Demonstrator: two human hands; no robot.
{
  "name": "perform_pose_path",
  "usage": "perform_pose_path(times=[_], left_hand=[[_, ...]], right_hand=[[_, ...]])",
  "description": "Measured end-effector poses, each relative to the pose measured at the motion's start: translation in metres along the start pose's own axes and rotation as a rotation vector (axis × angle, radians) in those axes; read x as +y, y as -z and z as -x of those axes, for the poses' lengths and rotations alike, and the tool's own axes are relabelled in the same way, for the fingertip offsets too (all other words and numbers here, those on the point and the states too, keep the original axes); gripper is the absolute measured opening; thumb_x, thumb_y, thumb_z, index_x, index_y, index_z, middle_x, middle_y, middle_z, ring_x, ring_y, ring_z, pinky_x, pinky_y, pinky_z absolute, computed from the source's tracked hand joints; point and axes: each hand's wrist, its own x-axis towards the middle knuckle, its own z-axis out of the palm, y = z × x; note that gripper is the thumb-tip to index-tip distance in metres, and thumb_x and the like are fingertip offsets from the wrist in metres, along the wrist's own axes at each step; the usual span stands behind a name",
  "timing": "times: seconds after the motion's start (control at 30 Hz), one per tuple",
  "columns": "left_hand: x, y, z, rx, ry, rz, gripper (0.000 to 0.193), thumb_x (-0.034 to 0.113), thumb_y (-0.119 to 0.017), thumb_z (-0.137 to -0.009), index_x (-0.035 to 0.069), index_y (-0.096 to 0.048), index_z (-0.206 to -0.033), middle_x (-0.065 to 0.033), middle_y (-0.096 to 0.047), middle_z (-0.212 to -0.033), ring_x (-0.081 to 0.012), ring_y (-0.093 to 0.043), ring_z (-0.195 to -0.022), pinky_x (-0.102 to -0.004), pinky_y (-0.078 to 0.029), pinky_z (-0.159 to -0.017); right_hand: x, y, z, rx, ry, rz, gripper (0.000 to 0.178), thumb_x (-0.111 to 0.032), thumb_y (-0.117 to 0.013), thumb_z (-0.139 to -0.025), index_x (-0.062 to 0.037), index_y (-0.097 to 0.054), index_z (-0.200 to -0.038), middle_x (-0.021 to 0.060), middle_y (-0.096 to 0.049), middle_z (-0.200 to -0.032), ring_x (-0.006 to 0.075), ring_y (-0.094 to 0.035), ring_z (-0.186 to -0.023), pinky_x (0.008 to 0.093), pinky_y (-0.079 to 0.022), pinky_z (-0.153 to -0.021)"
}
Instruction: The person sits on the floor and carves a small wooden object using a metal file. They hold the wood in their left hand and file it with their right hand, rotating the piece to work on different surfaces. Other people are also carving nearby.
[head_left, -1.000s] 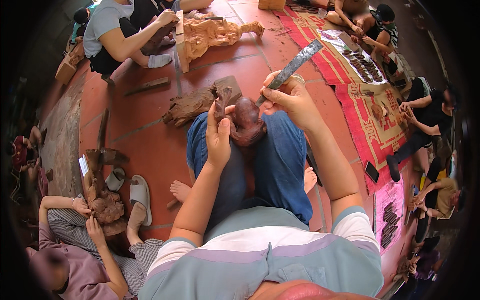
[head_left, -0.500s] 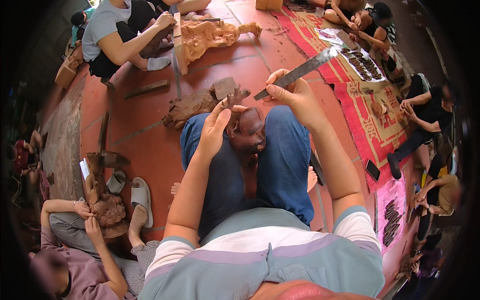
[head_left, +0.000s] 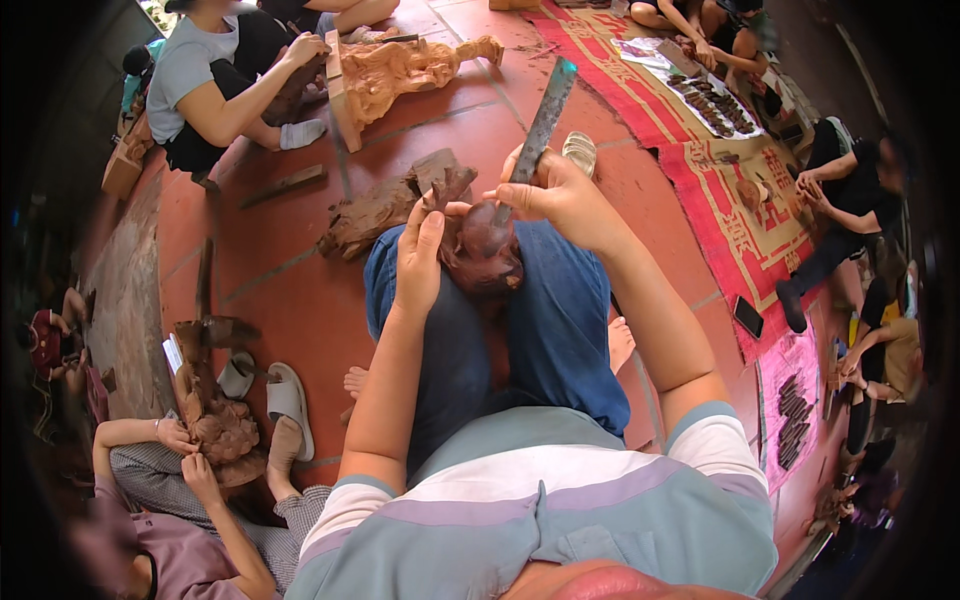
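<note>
Between my knees rests a reddish-brown wood carving (head_left: pixel 482 258) with a smooth rounded top. My left hand (head_left: pixel 420 245) is closed around its left side, thumb up against a projecting piece. In my right hand (head_left: pixel 555 195) is a long flat metal blade (head_left: pixel 549 108), pinched near its lower end. The blade tilts up and away, and its lower tip meets the carving's rounded top. The fingers of my left hand behind the carving are partly hidden.
A rough wood carving (head_left: pixel 370 215) lies on the red tile floor just beyond my knees. Farther off, a person works at a pale wooden statue (head_left: pixel 400 75). At right are a patterned red mat (head_left: pixel 700 180) and a phone (head_left: pixel 747 316). Another person carves at lower left.
My right hand has moved left and down, bringing the blade's lower end onto the carving. The blade has swung steeper. My left hand keeps its hold on the carving.
</note>
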Motion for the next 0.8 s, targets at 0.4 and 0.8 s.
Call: perform_pose_path(times=[0.4,0.8], left_hand=[[-0.008,0.005,0.002,0.040,0.013,-0.036,0.034,0.019,-0.036,-0.102,0.002,-0.048,-0.128,-0.0086,-0.062,-0.109,-0.0119,-0.059,-0.091,-0.0244,-0.048,-0.075],[-0.005,0.000,0.002,0.037,-0.036,-0.030,0.035,0.019,-0.035,-0.102,0.000,-0.044,-0.130,-0.0122,-0.059,-0.114,-0.0163,-0.057,-0.102,-0.0299,-0.046,-0.090]], right_hand=[[0.004,-0.020,0.019,0.144,0.145,0.072,0.014,-0.009,-0.062,-0.091,-0.0059,-0.049,-0.095,0.0005,-0.056,-0.083,0.0100,-0.060,-0.078,0.0239,-0.049,-0.066],[0.000,-0.030,0.009,0.240,0.098,0.388,0.014,-0.015,-0.064,-0.088,-0.0083,-0.055,-0.097,0.0009,-0.059,-0.083,0.0060,-0.056,-0.075,0.0226,-0.049,-0.062]])
